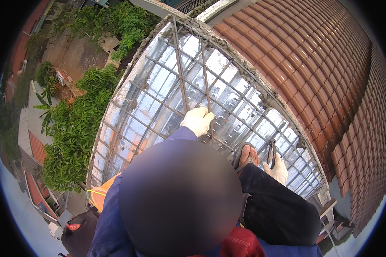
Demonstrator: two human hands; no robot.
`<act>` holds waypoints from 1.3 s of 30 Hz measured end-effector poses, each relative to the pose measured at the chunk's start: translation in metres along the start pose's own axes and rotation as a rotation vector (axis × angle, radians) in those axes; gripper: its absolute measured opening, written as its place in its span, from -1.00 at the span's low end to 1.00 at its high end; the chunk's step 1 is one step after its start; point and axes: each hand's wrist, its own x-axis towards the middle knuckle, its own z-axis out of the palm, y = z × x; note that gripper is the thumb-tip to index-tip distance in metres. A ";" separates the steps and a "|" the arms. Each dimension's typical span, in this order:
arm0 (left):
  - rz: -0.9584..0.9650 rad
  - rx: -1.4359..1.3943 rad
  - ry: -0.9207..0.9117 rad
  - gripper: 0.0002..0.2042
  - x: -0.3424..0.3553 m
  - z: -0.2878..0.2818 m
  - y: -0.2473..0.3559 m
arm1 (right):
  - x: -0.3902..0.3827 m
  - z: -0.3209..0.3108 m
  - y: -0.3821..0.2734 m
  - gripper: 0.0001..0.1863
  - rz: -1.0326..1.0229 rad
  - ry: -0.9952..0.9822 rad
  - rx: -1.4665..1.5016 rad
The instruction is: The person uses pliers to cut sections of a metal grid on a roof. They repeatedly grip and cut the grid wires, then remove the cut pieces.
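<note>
My left hand [197, 121], in a whitish work glove below a blue sleeve, closes around a thin steel rod [206, 77] lying over the rebar grid [158, 101]. A second, thicker steel bar [179, 64] runs down to the same hand. Over to the right, my right hand [278, 171], gloved alike, is closed on the handles of dark pincers [273, 149] that point away from me. A sandalled foot [248, 155] stands on the grid between the two hands. A large blurred dark round shape covers the lower middle and hides most of both arms.
Shiny metal decking [188, 47] lies beneath the bars. A rough concrete edge [261, 83] borders the grid, with a brown tiled roof [296, 55] beyond it on the right. Trees [79, 128] and ground lie far below on the left. Something orange [101, 192] sits at the lower left.
</note>
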 end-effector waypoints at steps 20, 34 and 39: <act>-0.012 -0.803 1.262 -0.61 -0.408 -0.220 -0.120 | 0.135 -0.187 -0.158 -0.57 -0.728 -0.070 -0.267; -1.342 -0.515 1.514 -0.26 -0.483 0.055 -0.297 | 0.246 -0.146 -0.308 -0.10 -0.970 0.435 -0.310; -0.701 -1.403 2.016 -0.33 -0.431 0.075 -0.288 | 0.238 -0.092 -0.298 -0.07 -1.181 0.591 -0.328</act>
